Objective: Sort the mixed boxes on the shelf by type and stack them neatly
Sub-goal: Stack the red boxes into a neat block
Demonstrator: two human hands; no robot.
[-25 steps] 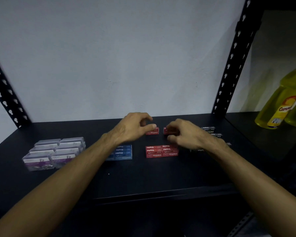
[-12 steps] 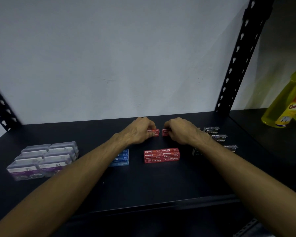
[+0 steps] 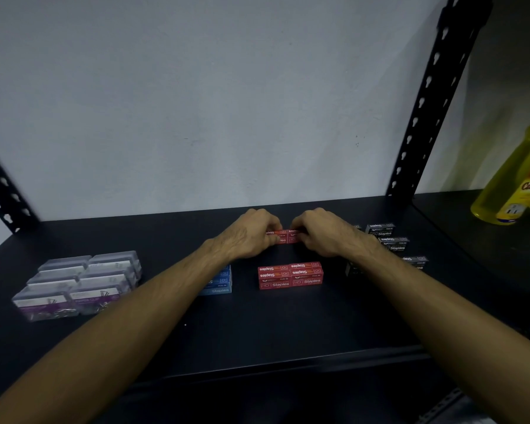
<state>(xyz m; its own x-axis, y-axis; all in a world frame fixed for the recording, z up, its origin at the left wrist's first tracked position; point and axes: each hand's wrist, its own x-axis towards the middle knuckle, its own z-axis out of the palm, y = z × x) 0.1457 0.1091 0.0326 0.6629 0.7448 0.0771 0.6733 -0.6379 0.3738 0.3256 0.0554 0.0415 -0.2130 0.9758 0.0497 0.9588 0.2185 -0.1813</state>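
Red staple boxes (image 3: 285,236) | left hand (image 3: 251,237), right hand (image 3: 325,235) each pinch one | advice: butt ends flush between the grips, then stack.

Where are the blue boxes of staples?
In the head view, the blue staple boxes sit on the shelf left of the red stack, partly hidden behind the left forearm.

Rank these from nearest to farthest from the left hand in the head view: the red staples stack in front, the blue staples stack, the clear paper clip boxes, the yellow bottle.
From the left hand:
1. Blue staples stack, just below it, partly hidden by the forearm.
2. Red staples stack, front centre.
3. Clear paper clip boxes, far left of the shelf.
4. Yellow bottle, far right, beyond the upright.
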